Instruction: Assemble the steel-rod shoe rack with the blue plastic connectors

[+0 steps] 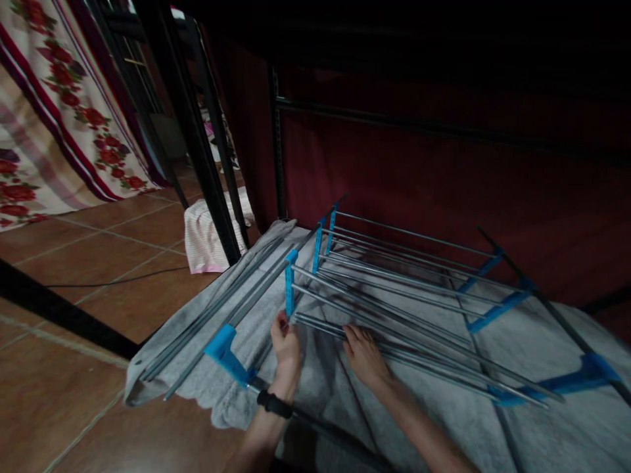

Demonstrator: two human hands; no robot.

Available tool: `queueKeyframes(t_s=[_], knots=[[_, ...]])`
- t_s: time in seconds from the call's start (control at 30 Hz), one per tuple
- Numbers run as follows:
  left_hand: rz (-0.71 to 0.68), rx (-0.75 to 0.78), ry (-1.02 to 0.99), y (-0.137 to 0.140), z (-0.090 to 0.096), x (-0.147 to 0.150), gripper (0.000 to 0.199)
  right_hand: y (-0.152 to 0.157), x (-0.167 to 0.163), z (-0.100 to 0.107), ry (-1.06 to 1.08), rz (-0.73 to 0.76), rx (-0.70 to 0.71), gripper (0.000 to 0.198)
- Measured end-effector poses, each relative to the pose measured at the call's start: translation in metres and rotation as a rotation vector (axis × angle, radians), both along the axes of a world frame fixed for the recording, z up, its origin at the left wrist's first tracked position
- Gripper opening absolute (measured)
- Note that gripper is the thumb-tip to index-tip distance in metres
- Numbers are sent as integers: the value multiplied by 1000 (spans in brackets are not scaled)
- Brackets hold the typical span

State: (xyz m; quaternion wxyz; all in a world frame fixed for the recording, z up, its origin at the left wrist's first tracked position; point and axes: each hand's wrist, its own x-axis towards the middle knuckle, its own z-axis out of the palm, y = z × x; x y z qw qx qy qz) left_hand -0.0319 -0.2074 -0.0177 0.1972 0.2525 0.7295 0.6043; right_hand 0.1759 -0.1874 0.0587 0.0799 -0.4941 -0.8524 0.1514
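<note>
A rack of thin metal tubes and blue plastic brackets lies on a grey blanket [315,374]. My left hand [286,348] is closed at the lower end of an upright blue bracket [290,282], its fingertips pinching there beside the tube ends. Fingers of my right hand [365,355] wrap over a metal tube [320,324] that runs from near this bracket towards the right. Several more tubes [394,289] slant across to the blue brackets on the right [557,384]. A blue corner piece [229,351] sits on a dark pole to the left of my left hand.
Loose grey tubes [211,315] lie along the blanket's left side. Black metal posts [197,131] stand at the left, and a dark red cloth [419,171] hangs behind. A striped cloth [210,236] lies on the tiled floor [113,256] near a floral curtain [64,105].
</note>
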Motion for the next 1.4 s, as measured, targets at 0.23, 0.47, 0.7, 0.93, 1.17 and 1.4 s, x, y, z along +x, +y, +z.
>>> queueKeyframes(t_s=[0.23,0.47,0.7,0.93,1.17,1.4], knots=[[22,33,72,27,20,-12,49,14,-19,3,-107,14,-34,56],[-100,-29,95,34,31,-19,22,24,-18,6,-92,-4,-79,51],[-159,-6,156,22,32,-19,18,21,-11,2,-49,11,-69,48],[-165,54,142,16,33,-15,43,23,-3,11,-56,-3,-20,50],[-165,-4,148,16,41,-12,16,20,1,13,-27,2,-33,55],[-185,-10,196,4,43,-3,14,13,9,10,-17,5,-37,55]])
